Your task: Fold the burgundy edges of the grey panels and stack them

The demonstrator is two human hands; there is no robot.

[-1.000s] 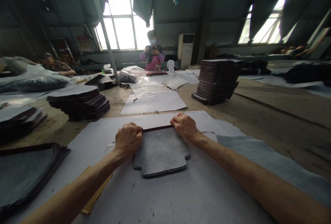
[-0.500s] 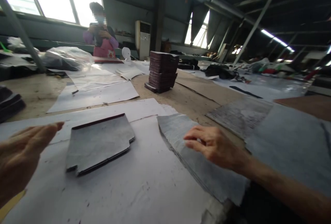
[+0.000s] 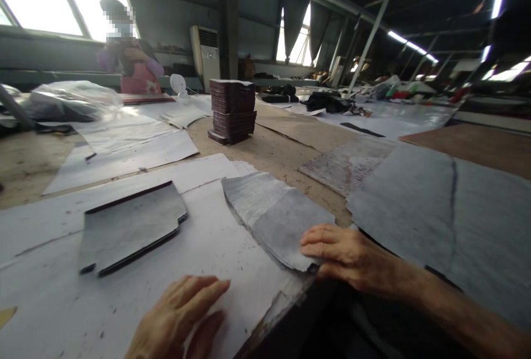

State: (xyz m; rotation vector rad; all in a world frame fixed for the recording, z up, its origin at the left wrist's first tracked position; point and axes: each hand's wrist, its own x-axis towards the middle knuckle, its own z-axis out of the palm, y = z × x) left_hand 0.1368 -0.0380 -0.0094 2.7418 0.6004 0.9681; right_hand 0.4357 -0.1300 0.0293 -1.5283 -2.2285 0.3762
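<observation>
My right hand [image 3: 340, 254] lies at the near corner of a stack of grey sheets [image 3: 277, 215], fingers on top and thumb at the edge, closed on that corner. The sheets look like thin leather or cloth pieces with their pale side up. Over the white paper [image 3: 215, 226] near the table's front edge is my left hand [image 3: 182, 315], open and empty, thumb apart from the fingers. To its upper left rests a grey panel [image 3: 133, 226] with dark folded edges and notched corners.
A tall stack of dark maroon pieces [image 3: 232, 111] stands mid-table. Large grey sheets [image 3: 415, 209] and a brown sheet [image 3: 473, 143] lie at right. A plastic-wrapped bundle [image 3: 70, 102] and a small white fan [image 3: 178, 85] are farther back. A person [image 3: 135, 66] stands across the table.
My left hand has come from the far left to the lower middle. My right hand has moved down onto the grey stack's near corner. The view has shifted right.
</observation>
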